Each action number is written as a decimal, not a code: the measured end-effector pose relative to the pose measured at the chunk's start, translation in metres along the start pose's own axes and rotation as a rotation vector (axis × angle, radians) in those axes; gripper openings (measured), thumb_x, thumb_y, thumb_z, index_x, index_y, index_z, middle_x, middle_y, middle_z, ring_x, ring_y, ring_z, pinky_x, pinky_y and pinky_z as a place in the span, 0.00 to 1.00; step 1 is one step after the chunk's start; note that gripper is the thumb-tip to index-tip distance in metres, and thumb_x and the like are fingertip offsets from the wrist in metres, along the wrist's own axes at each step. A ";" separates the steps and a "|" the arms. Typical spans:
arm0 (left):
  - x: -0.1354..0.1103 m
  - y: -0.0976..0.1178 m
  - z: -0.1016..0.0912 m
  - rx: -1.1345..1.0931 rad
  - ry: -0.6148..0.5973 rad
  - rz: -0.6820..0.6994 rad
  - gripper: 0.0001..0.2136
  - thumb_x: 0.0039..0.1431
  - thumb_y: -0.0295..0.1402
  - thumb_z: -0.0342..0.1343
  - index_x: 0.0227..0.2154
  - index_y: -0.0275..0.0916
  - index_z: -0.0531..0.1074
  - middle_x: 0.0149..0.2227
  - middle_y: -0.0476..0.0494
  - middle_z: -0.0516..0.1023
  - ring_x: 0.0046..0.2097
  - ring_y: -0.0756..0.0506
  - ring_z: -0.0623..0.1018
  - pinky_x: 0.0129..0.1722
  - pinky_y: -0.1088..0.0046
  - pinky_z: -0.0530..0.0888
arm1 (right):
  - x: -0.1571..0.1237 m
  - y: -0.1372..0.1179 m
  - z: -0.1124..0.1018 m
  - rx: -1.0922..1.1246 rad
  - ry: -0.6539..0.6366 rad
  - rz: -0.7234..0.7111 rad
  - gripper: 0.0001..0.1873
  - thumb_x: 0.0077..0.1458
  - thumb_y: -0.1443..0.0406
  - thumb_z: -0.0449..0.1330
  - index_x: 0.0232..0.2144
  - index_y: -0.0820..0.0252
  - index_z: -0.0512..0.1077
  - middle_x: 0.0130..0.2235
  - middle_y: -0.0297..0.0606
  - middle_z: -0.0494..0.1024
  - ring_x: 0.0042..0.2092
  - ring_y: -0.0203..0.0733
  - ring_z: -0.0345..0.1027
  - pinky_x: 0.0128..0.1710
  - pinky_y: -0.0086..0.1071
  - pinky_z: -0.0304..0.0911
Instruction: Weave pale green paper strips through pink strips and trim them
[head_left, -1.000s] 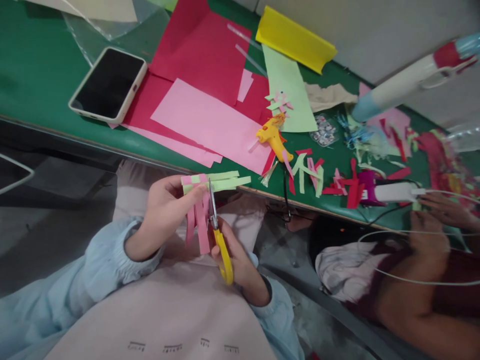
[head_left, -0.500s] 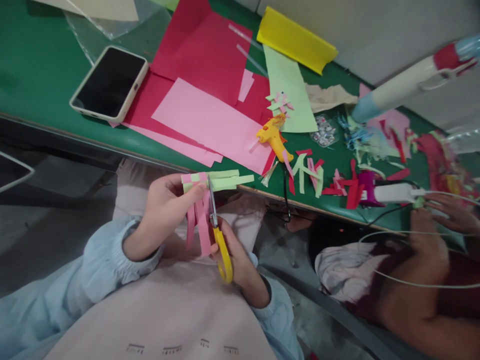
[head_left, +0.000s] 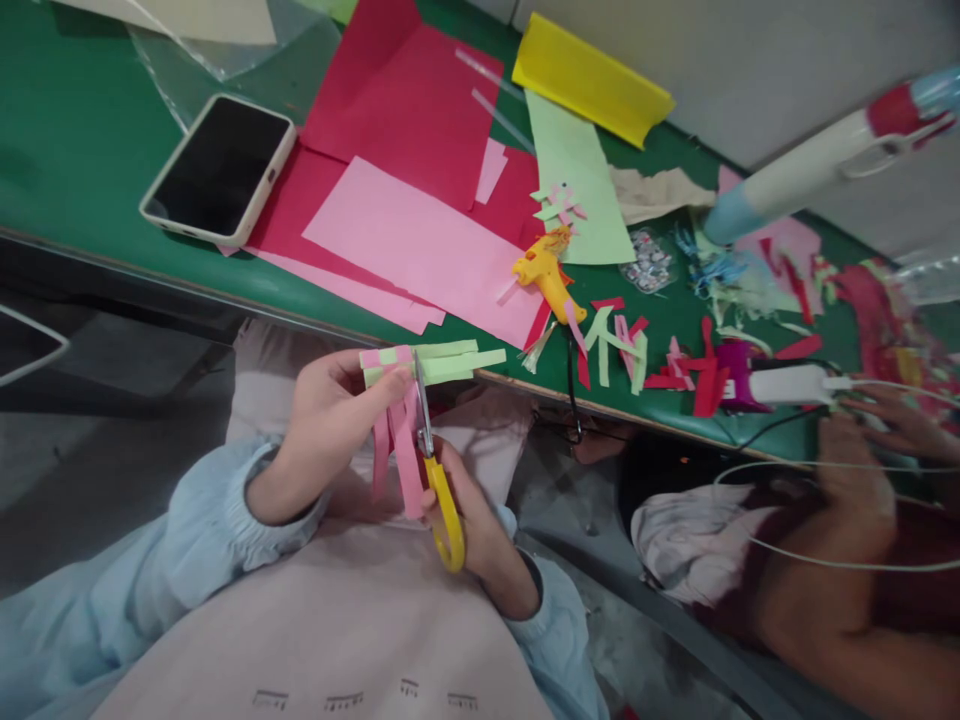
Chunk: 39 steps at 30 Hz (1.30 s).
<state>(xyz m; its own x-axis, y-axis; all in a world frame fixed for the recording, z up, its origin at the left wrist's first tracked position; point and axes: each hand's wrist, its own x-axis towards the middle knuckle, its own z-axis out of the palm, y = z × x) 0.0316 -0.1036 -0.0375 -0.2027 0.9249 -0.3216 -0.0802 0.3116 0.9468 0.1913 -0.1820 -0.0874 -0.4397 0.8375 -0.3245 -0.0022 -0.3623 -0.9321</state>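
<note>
My left hand (head_left: 337, 415) pinches a woven piece of paper strips (head_left: 388, 358) between thumb and fingers, over my lap. Pale green strips (head_left: 457, 360) stick out of it to the right, and pink strips (head_left: 407, 455) hang down. My right hand (head_left: 471, 510) grips a pair of scissors (head_left: 446, 510) by the yellow handles. Their metal blades point up and lie against the strips, just right of my left thumb. Whether the blades are fully closed is hard to make out.
On the green table (head_left: 67, 150) lie a phone (head_left: 221, 165), red paper (head_left: 405, 110), pink paper (head_left: 420, 250) and a yellow glue gun (head_left: 551, 275). Paper scraps (head_left: 619, 345) lie along the front edge. At right, another person's hands (head_left: 862, 430) are near a white plug (head_left: 791, 385) with a cable.
Almost nothing differs. The woven strips and my left hand have shifted very slightly left, and the scissor handles sit a touch lower. The other person's hands moved a little.
</note>
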 end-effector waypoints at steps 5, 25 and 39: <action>-0.001 -0.003 -0.001 -0.019 0.003 -0.010 0.08 0.46 0.36 0.67 0.26 0.38 0.78 0.26 0.48 0.80 0.25 0.50 0.75 0.24 0.76 0.72 | -0.001 -0.005 0.000 -0.056 0.015 -0.016 0.31 0.58 0.47 0.55 0.58 0.51 0.58 0.38 0.37 0.71 0.36 0.40 0.66 0.36 0.33 0.68; -0.001 -0.009 -0.004 -0.019 -0.031 -0.019 0.07 0.45 0.35 0.67 0.24 0.37 0.78 0.22 0.48 0.78 0.24 0.50 0.74 0.22 0.77 0.71 | 0.001 -0.013 -0.002 -0.227 0.024 -0.022 0.24 0.60 0.57 0.56 0.57 0.52 0.58 0.35 0.34 0.71 0.34 0.39 0.66 0.34 0.32 0.66; -0.003 -0.010 -0.004 -0.040 -0.058 -0.011 0.09 0.46 0.37 0.66 0.25 0.36 0.77 0.24 0.48 0.78 0.25 0.50 0.74 0.24 0.78 0.70 | 0.001 -0.015 0.000 -0.174 0.034 -0.015 0.27 0.59 0.55 0.56 0.58 0.52 0.57 0.36 0.35 0.72 0.34 0.39 0.65 0.35 0.32 0.67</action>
<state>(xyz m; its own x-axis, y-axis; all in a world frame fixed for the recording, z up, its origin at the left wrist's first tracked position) 0.0289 -0.1106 -0.0458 -0.1452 0.9329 -0.3296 -0.1215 0.3138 0.9417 0.1911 -0.1761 -0.0734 -0.4103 0.8567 -0.3127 0.1486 -0.2755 -0.9497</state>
